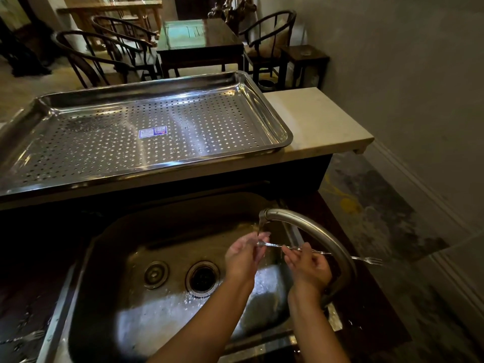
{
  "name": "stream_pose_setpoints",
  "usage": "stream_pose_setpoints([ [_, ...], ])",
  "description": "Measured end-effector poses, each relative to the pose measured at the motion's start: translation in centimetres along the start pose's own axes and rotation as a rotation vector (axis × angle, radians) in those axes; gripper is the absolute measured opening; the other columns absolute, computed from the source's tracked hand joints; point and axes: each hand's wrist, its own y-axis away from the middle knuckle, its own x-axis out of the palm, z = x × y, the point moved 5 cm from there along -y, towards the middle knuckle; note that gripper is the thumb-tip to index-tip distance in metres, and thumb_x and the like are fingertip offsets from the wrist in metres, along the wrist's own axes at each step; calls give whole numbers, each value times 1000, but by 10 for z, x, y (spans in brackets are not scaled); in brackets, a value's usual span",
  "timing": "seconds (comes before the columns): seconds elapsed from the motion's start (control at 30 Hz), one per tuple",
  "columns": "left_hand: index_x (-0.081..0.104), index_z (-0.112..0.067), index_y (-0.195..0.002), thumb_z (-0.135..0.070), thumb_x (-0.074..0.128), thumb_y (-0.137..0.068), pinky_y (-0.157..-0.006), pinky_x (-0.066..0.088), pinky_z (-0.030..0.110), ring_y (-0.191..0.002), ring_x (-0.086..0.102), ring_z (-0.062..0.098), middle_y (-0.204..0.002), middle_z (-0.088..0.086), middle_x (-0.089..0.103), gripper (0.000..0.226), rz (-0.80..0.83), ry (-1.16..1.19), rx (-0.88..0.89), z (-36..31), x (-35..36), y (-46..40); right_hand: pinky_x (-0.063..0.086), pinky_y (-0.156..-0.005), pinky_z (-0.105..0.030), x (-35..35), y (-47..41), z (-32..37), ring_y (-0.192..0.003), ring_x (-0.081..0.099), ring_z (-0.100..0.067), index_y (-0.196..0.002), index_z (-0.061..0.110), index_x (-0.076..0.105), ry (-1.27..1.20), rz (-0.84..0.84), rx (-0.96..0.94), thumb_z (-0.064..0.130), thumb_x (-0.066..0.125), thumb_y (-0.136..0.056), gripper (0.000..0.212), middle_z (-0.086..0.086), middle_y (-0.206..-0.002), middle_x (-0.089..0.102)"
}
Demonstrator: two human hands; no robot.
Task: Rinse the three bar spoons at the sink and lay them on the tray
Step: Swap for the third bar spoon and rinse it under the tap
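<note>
Both my hands hold one twisted steel bar spoon [277, 246] level under the tap's running water, over the steel sink [110, 258]. My left hand [243, 255] pinches the bowl end right below the spout. My right hand [309, 268] grips the stem's middle, and the forked tail [373, 261] sticks out to the right past the faucet [314, 231]. Another bar spoon [25, 336] lies on the wet dark counter left of the sink, fork end showing. The perforated steel tray [272, 111] sits bare on the raised white ledge behind the sink.
The curved faucet arches from the sink's right side over my right hand. Two drain openings [201, 277] sit mid-basin. The white ledge [322, 119] extends right of the tray. A grey wall runs on the right; dark chairs and tables stand beyond the ledge.
</note>
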Motion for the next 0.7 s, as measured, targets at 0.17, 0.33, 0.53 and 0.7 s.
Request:
stream_pose_setpoints([
  [0.17,56,-9,-85,-2,47,-92,-55,55,17,-64,72,8,-87,11,69,13,-27,-14,98,-10,0,2,54,-61,-24,10,14,-16,-62,68,-16,-93,-6,53,47,45,77,10,52,-92,16,-22,-84,67],
  [0.33,56,-5,-84,-10,40,-96,-55,57,21,-61,72,13,-80,14,71,21,-113,-23,154,-23,-18,5,57,-58,-23,30,30,-23,-64,71,-14,-84,6,58,144,148,7,8,63,-84,5,-14,-81,69],
  [0.53,63,-4,-101,-1,62,-83,-64,55,23,-76,68,18,-86,10,72,18,-42,-229,209,-41,-29,10,51,-50,-13,63,43,-38,-56,67,-5,-80,9,60,186,289,4,7,72,-77,13,2,-57,70],
  [0.7,61,-1,-104,-1,56,-87,-62,56,21,-69,72,10,-84,10,73,18,-50,-238,270,-72,-48,10,55,-53,-18,83,50,-56,-61,71,-13,-89,1,61,158,477,109,4,57,-88,5,-2,-61,74],
])
